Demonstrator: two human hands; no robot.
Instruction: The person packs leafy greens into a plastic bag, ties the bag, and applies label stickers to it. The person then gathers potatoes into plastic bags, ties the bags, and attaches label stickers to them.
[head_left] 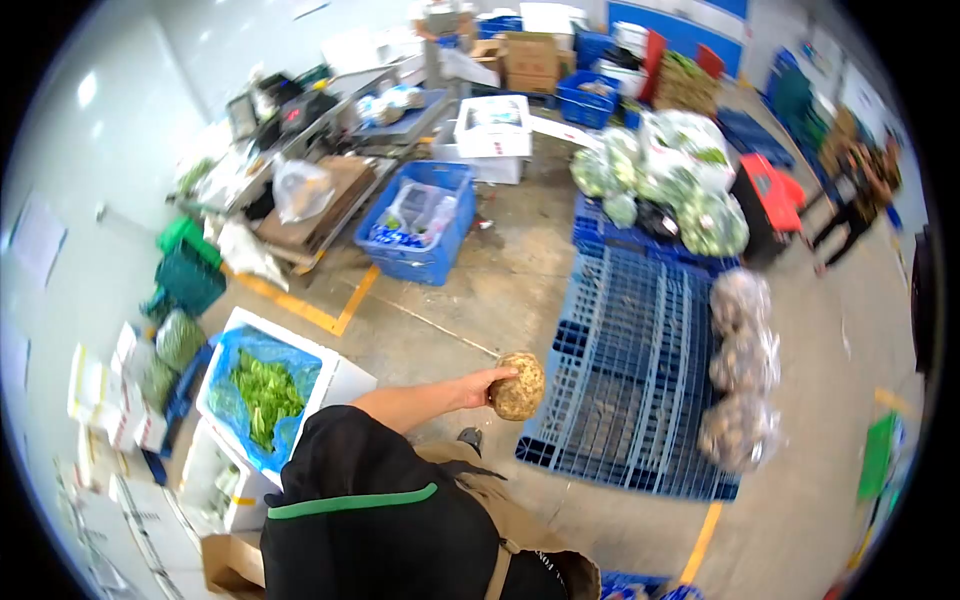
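Near the middle of the head view, a round, rough, tan-brown vegetable (521,388) is held up over the floor. My left hand (481,387) grips it from its left side, with the thumb on its near face and the other fingers mostly hidden. The bare forearm comes out of a black sleeve at the lower left. To the right of the vegetable lies a blue slatted pallet (630,370), below the height of the hand. My right hand is not in view.
A white foam box (345,385) with leafy greens stands at left. Beyond are a blue crate (440,262) and a cluttered bench. Bagged vegetables (740,430) line the pallet's right edge; bagged green heads (712,222) sit behind it. A person (862,200) stands far right, another at the top.
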